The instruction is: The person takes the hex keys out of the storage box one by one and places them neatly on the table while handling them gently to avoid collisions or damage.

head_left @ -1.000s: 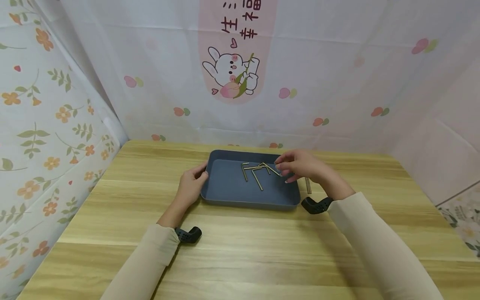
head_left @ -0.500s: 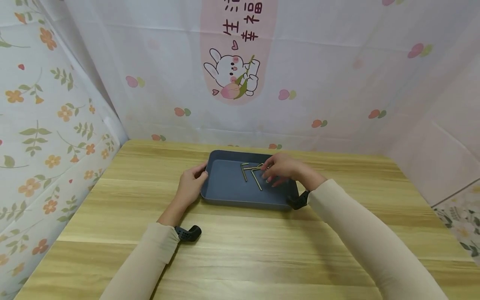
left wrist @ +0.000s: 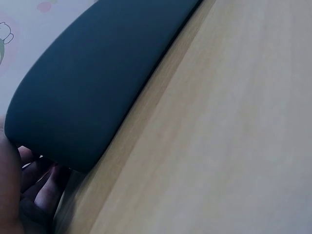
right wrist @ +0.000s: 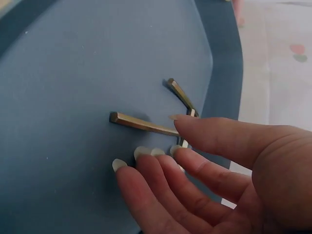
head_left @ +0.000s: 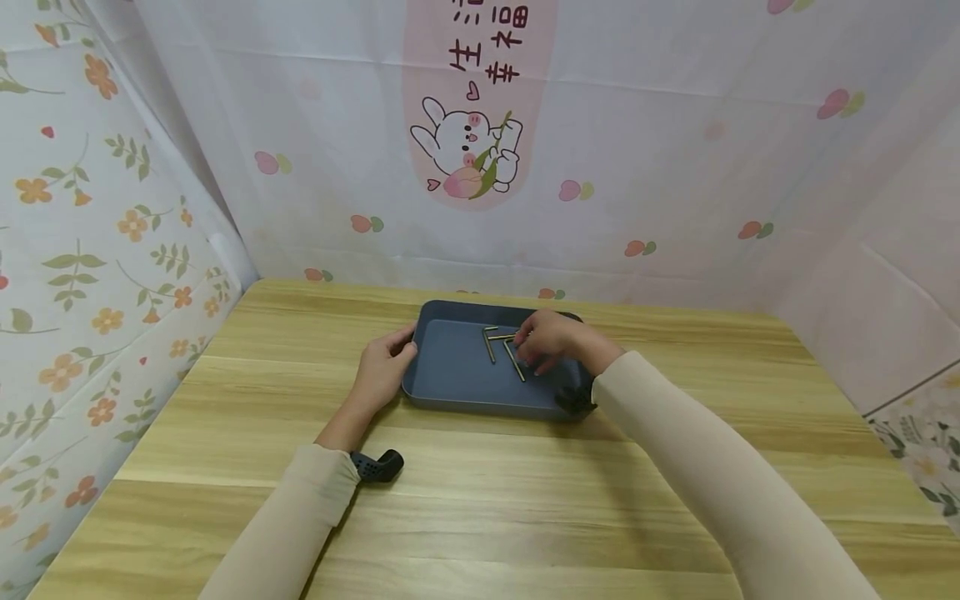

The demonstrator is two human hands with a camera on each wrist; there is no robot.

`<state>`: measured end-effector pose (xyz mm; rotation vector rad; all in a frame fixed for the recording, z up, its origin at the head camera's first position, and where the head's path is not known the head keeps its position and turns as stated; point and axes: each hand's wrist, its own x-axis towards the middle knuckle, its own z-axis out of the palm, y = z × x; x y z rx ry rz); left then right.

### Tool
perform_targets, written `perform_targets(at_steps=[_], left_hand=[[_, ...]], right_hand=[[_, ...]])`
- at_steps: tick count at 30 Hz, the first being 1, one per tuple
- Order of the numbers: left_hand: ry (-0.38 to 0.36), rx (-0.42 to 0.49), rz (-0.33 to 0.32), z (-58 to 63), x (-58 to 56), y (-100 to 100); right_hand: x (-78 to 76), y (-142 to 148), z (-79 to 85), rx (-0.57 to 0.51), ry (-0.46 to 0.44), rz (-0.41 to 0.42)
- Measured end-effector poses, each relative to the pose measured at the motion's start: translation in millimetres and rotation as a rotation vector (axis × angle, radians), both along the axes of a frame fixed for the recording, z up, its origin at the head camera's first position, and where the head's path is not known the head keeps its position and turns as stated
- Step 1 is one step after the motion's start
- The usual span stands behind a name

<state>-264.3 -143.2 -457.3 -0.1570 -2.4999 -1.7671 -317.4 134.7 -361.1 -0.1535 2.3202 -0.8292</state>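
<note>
A shallow blue-grey tray (head_left: 450, 392) lies on the table with several brass-coloured hex keys in it. My left hand (head_left: 381, 371) holds its left end, thumb at the rim; in the left wrist view the fingers (left wrist: 46, 192) curl behind the tray wall. My right hand (head_left: 546, 337) is over the tray's right half. In the right wrist view its thumb and index finger stand apart on either side of a hex key (right wrist: 146, 125), and a second hex key (right wrist: 180, 92) lies just beyond. Another hex key (head_left: 489, 343) lies farther left. The right hand hides part of the pile.
The wooden table (head_left: 465, 500) extends in front of and beside the tray. Behind it hangs a white printed cloth (head_left: 315, 217), close to the tray's far side. A flowered cloth (head_left: 112, 250) borders the left. The right sleeve (head_left: 697, 450) crosses the table's right part.
My right hand has moved left and lower, from the tray's right end to the hex keys. The rods seen right of the tray are now covered by the arm. The left hand stays put.
</note>
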Motion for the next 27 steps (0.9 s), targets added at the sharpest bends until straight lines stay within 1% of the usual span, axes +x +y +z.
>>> perform_targets(at_steps=[5,12,15,22,27], left_hand=[[-0.004,-0.001,0.005,-0.3,-0.3,0],[-0.005,-0.007,0.006,0.5,0.2,1],[-0.008,-0.008,0.008,0.9,0.3,1],[-0.025,-0.007,0.02,2.1,0.4,-1],[-0.011,-0.004,0.015,3.1,-0.1,-1]], right_hand=[[-0.9,-8,-3.6,0.008,0.02,-0.018],[0.2,-12,-8.4,0.052,0.094,-0.069],[1.3,-14,-9.3,0.066,0.111,-0.085],[2.5,-20,-8.6,0.11,0.136,-0.082],[2.5,-22,-8.1,0.13,0.145,-0.087]])
